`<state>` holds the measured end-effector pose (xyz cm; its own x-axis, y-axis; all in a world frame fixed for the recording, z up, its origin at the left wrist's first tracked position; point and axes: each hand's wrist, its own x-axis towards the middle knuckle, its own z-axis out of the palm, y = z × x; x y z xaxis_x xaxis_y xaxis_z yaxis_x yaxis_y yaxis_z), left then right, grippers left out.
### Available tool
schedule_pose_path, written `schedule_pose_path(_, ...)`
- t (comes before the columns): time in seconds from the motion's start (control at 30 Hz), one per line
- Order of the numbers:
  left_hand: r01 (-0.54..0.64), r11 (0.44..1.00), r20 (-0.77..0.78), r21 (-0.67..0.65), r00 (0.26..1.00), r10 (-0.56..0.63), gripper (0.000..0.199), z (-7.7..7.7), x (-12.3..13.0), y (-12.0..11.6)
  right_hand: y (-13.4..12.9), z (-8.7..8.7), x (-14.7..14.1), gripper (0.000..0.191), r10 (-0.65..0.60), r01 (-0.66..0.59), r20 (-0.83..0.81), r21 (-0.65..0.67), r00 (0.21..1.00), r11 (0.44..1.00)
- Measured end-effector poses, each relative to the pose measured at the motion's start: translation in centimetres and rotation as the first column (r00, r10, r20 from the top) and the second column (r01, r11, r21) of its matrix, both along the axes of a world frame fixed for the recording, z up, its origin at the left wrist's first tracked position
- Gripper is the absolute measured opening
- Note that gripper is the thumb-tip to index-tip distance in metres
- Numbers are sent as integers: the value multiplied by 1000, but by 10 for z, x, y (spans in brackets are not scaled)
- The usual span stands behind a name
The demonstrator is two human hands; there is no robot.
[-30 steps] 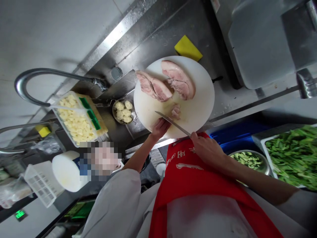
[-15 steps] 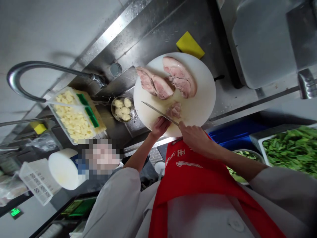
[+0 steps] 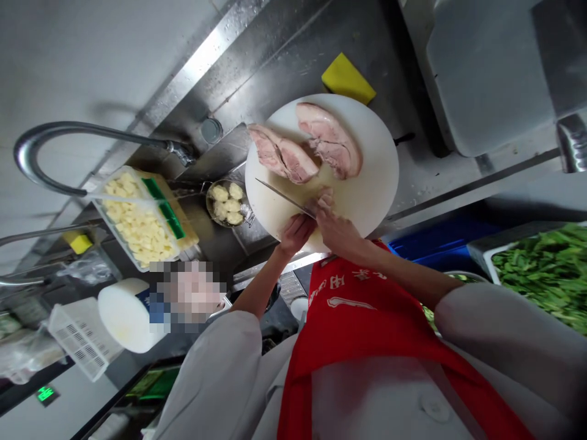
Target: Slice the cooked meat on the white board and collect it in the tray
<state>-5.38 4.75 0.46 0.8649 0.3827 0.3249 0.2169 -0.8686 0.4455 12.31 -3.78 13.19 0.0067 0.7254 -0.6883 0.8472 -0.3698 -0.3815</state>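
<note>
A round white cutting board carries two large pieces of pale pink meat, one at the left and one at the right. Small cut pieces of meat lie nearer me, partly covered by my right hand. My right hand is closed round the handle of a knife, whose blade points to the upper left. Close beside the blade, my left hand rests at the board's near edge with its fingers bent together; what they hold, if anything, is hidden.
Left of the board are a metal bowl of pale lumps, a tub of pale chunks and a curved faucet. A yellow block lies behind. Leafy greens fill a crate at the right. A person stands lower left.
My right hand has moved left and up with the knife, now over part of the small meat pieces. The left hand has barely moved. The view has shifted slightly.
</note>
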Motion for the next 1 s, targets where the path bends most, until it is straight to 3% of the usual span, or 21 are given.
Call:
schedule_pose_path(0.07,-13,1000,7,-4,1000,13,17,-1,-1,-1,12,-3,2,45,-28,26,24,78,999,997)
schedule_pose_path(0.13,-22,999,-14,-41,1000,22,19,-4,-2,-1,6,3,4,45,-13,10,33,106,999,994)
schedule_pose_path(0.33,7,992,-77,-127,997,-16,22,-9,-8,-1,-68,30,10,34,49,-48,4,-66,999,997)
schedule_pose_path(0.47,16,990,-90,-141,995,-29,25,-10,-9,0,-100,35,12,31,33,-29,21,-173,999,984)
schedule_pose_path(0.53,11,987,-98,-159,995,-26,25,-10,-8,0,-91,29,8,31,25,-20,30,-153,999,988)
schedule_pose_path(0.7,-17,994,-89,-105,996,8,24,4,-1,0,-20,-2,-10,36,-15,14,27,28,1000,1000)
schedule_pose_path(0.8,41,996,-112,-84,992,-50,22,14,0,7,7,-17,-7,39,-61,57,35,102,998,993)
schedule_pose_path(0.93,248,962,-184,-111,946,-265,24,8,-6,21,3,-16,6,45,-56,53,26,100,998,994)
schedule_pose_path(1.0,267,957,-177,-109,943,-283,25,-1,-12,25,-11,-7,7,47,-29,24,50,89,998,996)
